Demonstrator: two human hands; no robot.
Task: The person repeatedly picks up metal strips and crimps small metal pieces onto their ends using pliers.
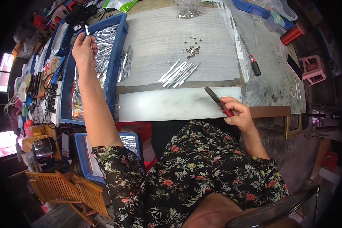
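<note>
My left hand point(84, 51) is raised over a long blue bin point(121, 45), its fingers closed on a slim silver metal piece point(87, 30) that sticks up from the fingertips. Many similar slim metal pieces point(104, 45) fill the bin below it. In my right hand point(237, 114), a flat file point(213, 95) with a red handle is tilted up to the left over a white board point(167, 104) along the near table edge. A bunch of slim silver pieces point(179, 73) lies beyond the board, with small round metal parts point(193, 50) scattered behind it.
Another pile of slim pieces point(126, 62) lies beside the bin. A clear bag of small metal parts point(189, 13) sits at the back. On the right are a screwdriver point(254, 66), a phone point(293, 65) and a red cylinder point(292, 34). A second blue bin point(88, 163) stands below the table.
</note>
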